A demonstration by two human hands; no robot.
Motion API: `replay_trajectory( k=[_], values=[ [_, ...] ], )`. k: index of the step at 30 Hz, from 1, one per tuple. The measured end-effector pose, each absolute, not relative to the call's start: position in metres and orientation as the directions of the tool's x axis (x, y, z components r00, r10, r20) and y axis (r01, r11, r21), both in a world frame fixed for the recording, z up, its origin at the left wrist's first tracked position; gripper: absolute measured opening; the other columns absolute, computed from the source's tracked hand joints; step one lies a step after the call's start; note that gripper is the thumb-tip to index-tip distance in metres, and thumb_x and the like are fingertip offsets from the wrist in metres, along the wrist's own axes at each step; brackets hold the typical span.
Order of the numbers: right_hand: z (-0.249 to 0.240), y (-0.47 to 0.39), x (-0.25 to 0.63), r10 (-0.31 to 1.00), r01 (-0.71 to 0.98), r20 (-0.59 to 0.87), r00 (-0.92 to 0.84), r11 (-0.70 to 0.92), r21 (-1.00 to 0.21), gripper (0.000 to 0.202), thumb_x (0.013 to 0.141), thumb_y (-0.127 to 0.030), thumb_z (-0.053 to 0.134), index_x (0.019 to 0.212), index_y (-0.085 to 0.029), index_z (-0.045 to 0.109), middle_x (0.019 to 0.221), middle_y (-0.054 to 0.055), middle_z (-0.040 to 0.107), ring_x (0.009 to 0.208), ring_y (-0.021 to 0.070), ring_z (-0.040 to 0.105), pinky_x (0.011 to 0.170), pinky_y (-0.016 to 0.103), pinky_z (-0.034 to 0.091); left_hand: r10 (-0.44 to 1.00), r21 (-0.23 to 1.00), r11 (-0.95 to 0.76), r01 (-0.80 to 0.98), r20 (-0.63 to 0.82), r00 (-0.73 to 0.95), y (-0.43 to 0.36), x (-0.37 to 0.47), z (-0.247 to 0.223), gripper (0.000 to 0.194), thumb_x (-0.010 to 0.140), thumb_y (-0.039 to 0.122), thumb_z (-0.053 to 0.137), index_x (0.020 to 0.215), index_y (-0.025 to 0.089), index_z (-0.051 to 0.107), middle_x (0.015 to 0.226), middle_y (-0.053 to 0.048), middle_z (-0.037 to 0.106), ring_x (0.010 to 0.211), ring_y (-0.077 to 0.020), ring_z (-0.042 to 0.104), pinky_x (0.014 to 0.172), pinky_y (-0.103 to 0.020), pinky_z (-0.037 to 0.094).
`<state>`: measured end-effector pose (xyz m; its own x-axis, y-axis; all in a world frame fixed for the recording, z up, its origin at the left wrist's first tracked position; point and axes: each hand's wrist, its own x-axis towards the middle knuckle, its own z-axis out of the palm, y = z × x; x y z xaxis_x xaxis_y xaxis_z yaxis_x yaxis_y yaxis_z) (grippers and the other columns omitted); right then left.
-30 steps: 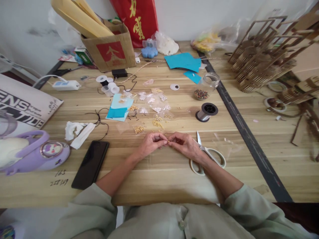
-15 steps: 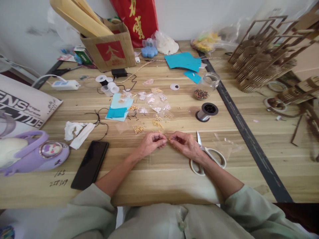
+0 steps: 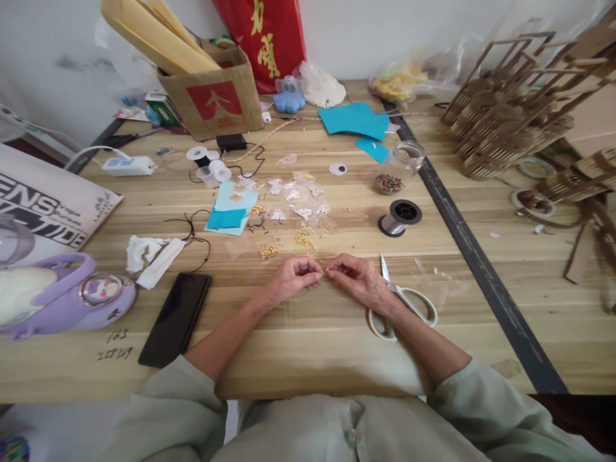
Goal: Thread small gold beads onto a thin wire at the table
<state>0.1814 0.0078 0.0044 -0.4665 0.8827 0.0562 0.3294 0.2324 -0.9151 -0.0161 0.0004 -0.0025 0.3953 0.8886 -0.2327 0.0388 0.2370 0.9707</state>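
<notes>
Your right hand [image 3: 359, 281]: thumb and finger pinched on tiny gold piece [image 3: 328, 271]. Your left hand [image 3: 294, 280]: fingertips bunched just beside it; cannot tell whether clamped. Fine thread [image 3: 287, 311] hangs below left hand. Gold beads [image 3: 268, 251] lie just beyond your hands; scissors [image 3: 393, 287] partly under right forearm; spool [image 3: 400, 217] farther off; phone [image 3: 176, 319] beside left forearm.

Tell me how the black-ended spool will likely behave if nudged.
The spool seems to stand on one broad end, so it will probably slide before tipping. Knocked over, its round ends would likely roll. Its shiny silver winding looks smooth, perhaps slippery to grip.
</notes>
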Motion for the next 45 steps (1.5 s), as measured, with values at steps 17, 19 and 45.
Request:
replay_trajectory(
  k=[17,19,45],
  values=[
    [0.013,0.006,0.180,0.842,0.285,0.164,-0.514,0.348,-0.893,0.020,0.084,-0.033,0.060,0.098,-0.020,0.066,0.092,0.007,0.063,0.070,0.0137,0.057,0.057,0.025,0.045,0.890,0.970,0.234,0.065,-0.241,0.386,0.000,-0.014,0.003,0.026,0.071,0.034,0.070,0.075,0.011,0.061,0.064,-0.001,0.060,0.058,-0.0085,0.054,0.059,-0.022,0.046],
    [0.015,0.006,0.180,0.826,0.271,0.180,-0.535,0.370,-0.889,0.018,0.086,-0.033,0.057,0.094,-0.020,0.067,0.087,0.006,0.063,0.073,0.0151,0.058,0.057,0.025,0.045,0.891,0.970,0.231,0.073,-0.242,0.385,0.000,-0.014,0.003,0.026,0.071,0.034,0.070,0.075,0.011,0.061,0.065,-0.001,0.060,0.058,-0.0086,0.055,0.058,-0.022,0.046],
    [0.007,0.005,0.180,0.861,0.323,0.143,-0.487,0.330,-0.887,0.016,0.088,-0.032,0.054,0.087,-0.018,0.063,0.078,0.003,0.063,0.063,0.0112,0.054,0.054,0.022,0.041,0.899,0.980,0.195,0.046,-0.197,0.391,-0.001,-0.014,0.000,0.024,0.073,0.034,0.068,0.079,0.011,0.064,0.065,0.000,0.060,0.057,-0.0086,0.054,0.058,-0.023,0.046]
  ],
)
